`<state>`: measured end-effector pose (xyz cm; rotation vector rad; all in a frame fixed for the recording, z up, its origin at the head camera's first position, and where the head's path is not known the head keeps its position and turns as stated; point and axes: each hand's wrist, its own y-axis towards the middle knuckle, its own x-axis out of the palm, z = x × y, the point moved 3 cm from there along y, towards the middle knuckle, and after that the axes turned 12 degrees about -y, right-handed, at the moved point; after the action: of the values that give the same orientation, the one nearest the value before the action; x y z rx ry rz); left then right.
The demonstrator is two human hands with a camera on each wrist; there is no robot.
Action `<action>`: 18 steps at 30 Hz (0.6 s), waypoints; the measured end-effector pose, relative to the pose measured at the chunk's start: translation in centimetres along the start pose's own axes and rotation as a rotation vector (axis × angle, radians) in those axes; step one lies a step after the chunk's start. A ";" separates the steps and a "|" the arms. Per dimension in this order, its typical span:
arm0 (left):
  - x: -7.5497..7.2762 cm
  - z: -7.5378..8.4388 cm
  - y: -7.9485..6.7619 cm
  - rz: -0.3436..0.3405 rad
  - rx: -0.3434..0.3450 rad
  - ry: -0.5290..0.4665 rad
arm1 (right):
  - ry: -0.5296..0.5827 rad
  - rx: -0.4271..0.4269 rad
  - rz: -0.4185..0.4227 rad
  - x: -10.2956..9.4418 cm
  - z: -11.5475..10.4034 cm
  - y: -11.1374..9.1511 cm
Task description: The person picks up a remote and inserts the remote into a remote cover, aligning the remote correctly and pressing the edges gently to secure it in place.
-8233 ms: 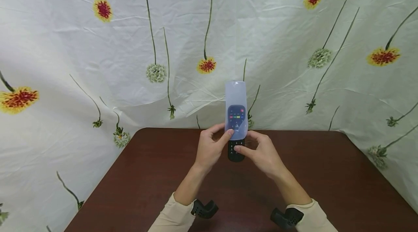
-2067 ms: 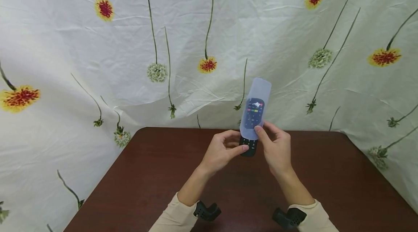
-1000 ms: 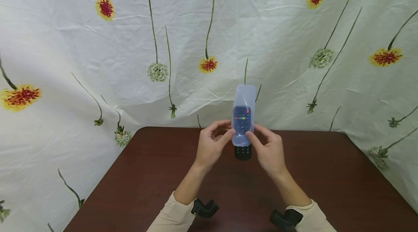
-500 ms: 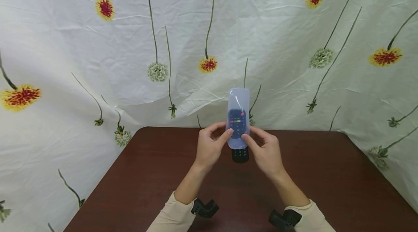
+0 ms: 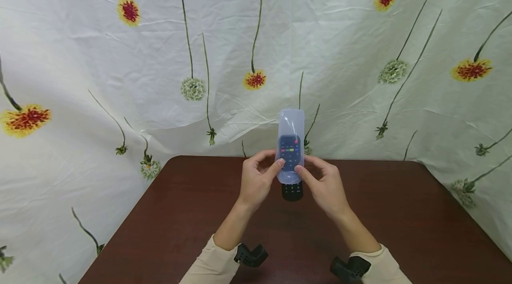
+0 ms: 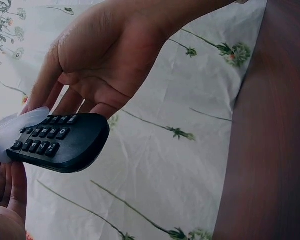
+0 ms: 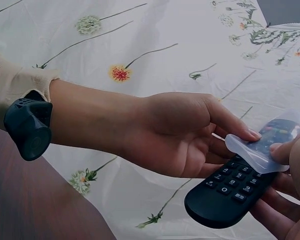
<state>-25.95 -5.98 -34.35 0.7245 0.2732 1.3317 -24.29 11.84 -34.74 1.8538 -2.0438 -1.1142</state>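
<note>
A black remote control point(image 5: 292, 193) sits partly inside a translucent, bluish-white plastic sleeve point(image 5: 291, 119), held up in front of me. Its lower end, with number keys, sticks out of the sleeve's open mouth, while the coloured keys show through the plastic. The sleeve's far part extends past the remote. My left hand point(image 5: 255, 182) pinches the left edge of the sleeve, thumb on the front. On the opposite edge my right hand point(image 5: 326, 186) pinches likewise, its thumb near the sleeve's mouth. In the right wrist view, the sleeve's mouth point(image 7: 247, 155) flares loosely over the remote's keys.
A dark reddish-brown table point(image 5: 288, 239) lies below the hands. Behind it hangs a white cloth point(image 5: 224, 53) printed with flowers. Black wrist cameras point(image 5: 251, 255) are strapped over beige sleeves on both forearms.
The plastic sleeve covers more of the remote control than in the oldest frame. Since 2.1 seconds ago, the left hand has shifted from the remote's bottom to the sleeve, and the pair has straightened.
</note>
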 end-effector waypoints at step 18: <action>-0.6 0.6 0.2 0.064 0.045 -0.012 | -0.071 0.038 -0.312 1.0 0.4 -0.2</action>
<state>-25.94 -6.71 -33.89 0.7843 0.2737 1.3847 -24.55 11.05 -35.49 2.2399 -1.8653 -1.2357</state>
